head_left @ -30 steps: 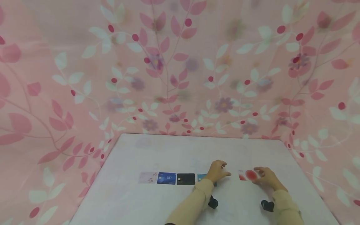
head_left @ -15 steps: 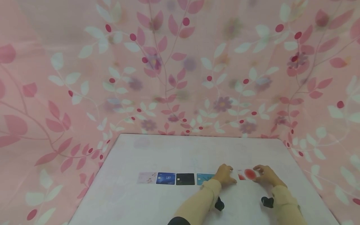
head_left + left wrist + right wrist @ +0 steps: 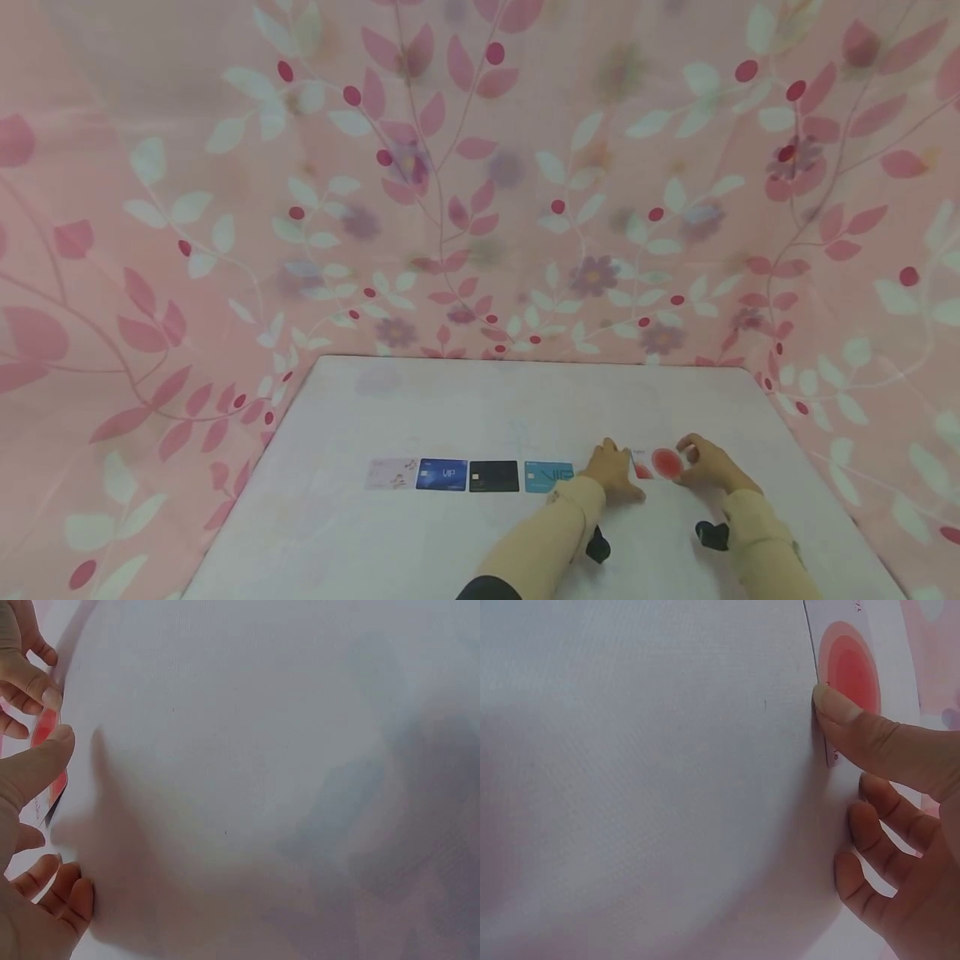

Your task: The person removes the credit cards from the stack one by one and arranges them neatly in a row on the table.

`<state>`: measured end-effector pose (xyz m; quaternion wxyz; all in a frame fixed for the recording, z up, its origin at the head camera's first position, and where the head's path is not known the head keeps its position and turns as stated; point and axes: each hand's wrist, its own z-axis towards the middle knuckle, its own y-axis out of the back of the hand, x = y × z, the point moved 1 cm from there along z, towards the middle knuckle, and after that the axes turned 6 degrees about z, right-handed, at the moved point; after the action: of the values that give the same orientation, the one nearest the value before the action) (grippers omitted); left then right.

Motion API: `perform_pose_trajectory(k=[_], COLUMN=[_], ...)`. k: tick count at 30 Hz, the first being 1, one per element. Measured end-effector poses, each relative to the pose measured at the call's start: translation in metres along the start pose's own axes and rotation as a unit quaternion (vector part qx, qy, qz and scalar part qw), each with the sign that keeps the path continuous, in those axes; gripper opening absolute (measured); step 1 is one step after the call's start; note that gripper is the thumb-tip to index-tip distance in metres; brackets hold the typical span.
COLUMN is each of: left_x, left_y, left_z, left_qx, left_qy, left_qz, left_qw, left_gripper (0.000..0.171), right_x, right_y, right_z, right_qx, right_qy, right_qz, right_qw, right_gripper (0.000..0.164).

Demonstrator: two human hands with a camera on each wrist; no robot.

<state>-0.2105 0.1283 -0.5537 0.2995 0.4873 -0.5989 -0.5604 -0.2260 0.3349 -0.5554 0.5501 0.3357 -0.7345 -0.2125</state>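
A white card with a red circle lies on the white table, toward the right in the head view. My right hand holds its right end, thumb at the near edge and index finger at the far edge. In the right wrist view the thumb overlaps the card's edge, while other fingers curl against the tabletop. My left hand is at the card's left end with thumb and fingers spread apart. Seen from the left wrist, the thumb crosses in front of the card.
To the left lie a pale floral card, a blue VIP card, a black card and a light-blue card in a row. Pink flowered cloth surrounds the white table.
My left hand has moved right, away from the light-blue card and up to the left end of the red-circle card, uncovering the light-blue one. The right hand has stayed at the card's right end.
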Motion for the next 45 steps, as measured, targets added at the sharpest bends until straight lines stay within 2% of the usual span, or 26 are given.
perform_pose_trajectory(k=[6, 13, 16, 19, 21, 23, 26, 29, 30, 32, 35, 40, 45], left_x=[-0.005, -0.002, 0.000, 0.004, 0.008, 0.012, 0.017, 0.022, 0.023, 0.027, 0.033, 0.043, 0.049], left_y=[0.006, -0.007, -0.011, -0.010, -0.010, -0.011, -0.014, -0.016, -0.017, -0.015, -0.017, -0.014, -0.006], left_z=[-0.009, 0.000, 0.003, 0.004, 0.004, 0.004, 0.004, 0.005, 0.005, 0.005, 0.006, 0.005, 0.005], left_qx=[0.015, -0.006, -0.023, -0.056, -0.088, -0.118, -0.156, -0.179, -0.185, -0.183, -0.164, -0.124, -0.116], left_qy=[0.026, 0.021, 0.019, 0.018, 0.006, -0.011, -0.035, -0.040, -0.041, -0.048, -0.071, -0.113, -0.118], left_qz=[-0.002, 0.000, -0.026, -0.076, -0.120, -0.161, -0.230, -0.288, -0.299, -0.313, -0.312, -0.302, -0.269], left_qw=[0.9995, 0.9998, 0.9992, 0.9954, 0.9889, 0.9799, 0.9601, 0.9400, 0.9353, 0.9308, 0.9331, 0.9382, 0.9489], left_gripper=[0.064, 0.061, 0.054, 0.038, 0.031, 0.033, 0.033, 0.023, 0.028, 0.046, 0.062, 0.058, 0.055], right_x=[-0.001, 0.002, 0.002, 0.001, 0.001, 0.001, 0.000, -0.001, -0.001, -0.001, 0.001, 0.005, 0.016], right_y=[-0.004, -0.009, -0.011, -0.012, -0.013, -0.013, -0.016, -0.018, -0.018, -0.019, -0.021, -0.026, -0.032], right_z=[-0.003, -0.006, -0.006, -0.006, -0.008, -0.010, -0.014, -0.017, -0.018, -0.018, -0.020, -0.028, -0.033], right_qx=[-0.015, -0.025, -0.032, -0.041, -0.041, -0.030, -0.005, 0.018, 0.020, 0.029, 0.034, 0.028, 0.002], right_qy=[0.034, 0.028, 0.042, 0.076, 0.091, 0.096, 0.080, 0.077, 0.075, 0.079, 0.086, 0.109, 0.163], right_qz=[0.023, 0.056, 0.072, 0.075, 0.093, 0.119, 0.178, 0.223, 0.235, 0.257, 0.261, 0.229, 0.160], right_qw=[0.999, 0.998, 0.996, 0.993, 0.991, 0.988, 0.981, 0.972, 0.969, 0.963, 0.961, 0.967, 0.974], right_gripper=[0.054, 0.055, 0.051, 0.044, 0.040, 0.041, 0.049, 0.056, 0.057, 0.059, 0.059, 0.057, 0.070])
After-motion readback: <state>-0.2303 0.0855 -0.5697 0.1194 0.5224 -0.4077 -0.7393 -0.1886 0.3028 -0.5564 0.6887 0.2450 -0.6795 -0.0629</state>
